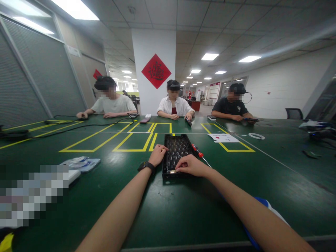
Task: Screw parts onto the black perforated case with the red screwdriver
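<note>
One case (168,176), black and open-topped, lies lengthwise on the table (147,210), running away from the wearer. Two hands are at it. The left hand (157,154) comes in from the left, palm down, its bent fingers touching the case's left rim; whether they grip the rim or only rest there, I cannot tell. One watch (150,166) is on that wrist. The right hand (191,165) reaches over the case's right side, wrist bent inward, thumb and forefinger drawn together at its near end beside one pale piece (172,172). Whether they pinch it cannot be told.

Inside the case are many small dark parts (176,148) with shiny spots, too small to count. The pale piece sits in its near left corner.

Just right of the case lies one screwdriver (198,151), red and black, its shaft pointing towards the wearer. Farther right are one printed sheet (227,138) and, beyond it, one white ring (256,136). Well left of the case are plastic packets (85,164), overlapping, their number unclear. Yellow tape (130,151) marks several outlines left of the case and one to its right.

Beyond the case sit three people: one to the left (112,105), one nearly straight behind it (172,105), one to the right (231,106).
</note>
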The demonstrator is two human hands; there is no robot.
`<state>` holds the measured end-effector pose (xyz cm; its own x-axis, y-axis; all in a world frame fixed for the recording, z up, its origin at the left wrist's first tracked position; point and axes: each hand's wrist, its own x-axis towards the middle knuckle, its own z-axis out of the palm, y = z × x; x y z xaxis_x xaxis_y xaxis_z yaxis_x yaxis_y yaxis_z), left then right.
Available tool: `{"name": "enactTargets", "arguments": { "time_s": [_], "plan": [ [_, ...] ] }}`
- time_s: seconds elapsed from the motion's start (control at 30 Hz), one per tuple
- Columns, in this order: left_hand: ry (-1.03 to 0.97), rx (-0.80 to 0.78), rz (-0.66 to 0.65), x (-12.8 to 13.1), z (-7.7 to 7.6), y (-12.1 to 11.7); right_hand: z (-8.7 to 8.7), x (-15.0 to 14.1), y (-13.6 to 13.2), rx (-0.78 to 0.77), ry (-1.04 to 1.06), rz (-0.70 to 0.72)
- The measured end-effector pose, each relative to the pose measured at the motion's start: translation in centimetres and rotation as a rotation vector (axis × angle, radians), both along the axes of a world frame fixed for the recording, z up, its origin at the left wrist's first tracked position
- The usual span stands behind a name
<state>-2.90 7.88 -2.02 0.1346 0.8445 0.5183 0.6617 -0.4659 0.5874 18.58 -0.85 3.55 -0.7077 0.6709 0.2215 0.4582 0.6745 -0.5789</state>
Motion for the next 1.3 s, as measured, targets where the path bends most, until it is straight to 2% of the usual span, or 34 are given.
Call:
{"name": "enactTargets", "arguments": {
  "time_s": [0.33, 0.83, 0.97, 1.1, 1.3],
  "plan": [
    [-0.003, 0.001, 0.002, 0.0, 0.0, 0.0, -0.4, 0.0, 0.3, -0.032, 0.008, -0.026],
    [-0.015, -0.002, -0.001, 0.1, 0.0, 0.0, -0.3, 0.2, 0.2, -0.011, -0.016, -0.015],
    [-0.012, -0.005, -0.001, 0.0, 0.0, 0.0, -0.1, 0.2, 0.3, -0.004, 0.032, -0.022],
    [-0.011, -0.013, 0.002, 0.0, 0.0, 0.1, 0.1, 0.1, 2.2, 0.054, 0.122, -0.171],
    [-0.013, -0.019, 0.001, -0.1, -0.1, 0.3, -0.4, -1.2, 6.9, 0.148, -0.112, -0.231]
  ]
}}
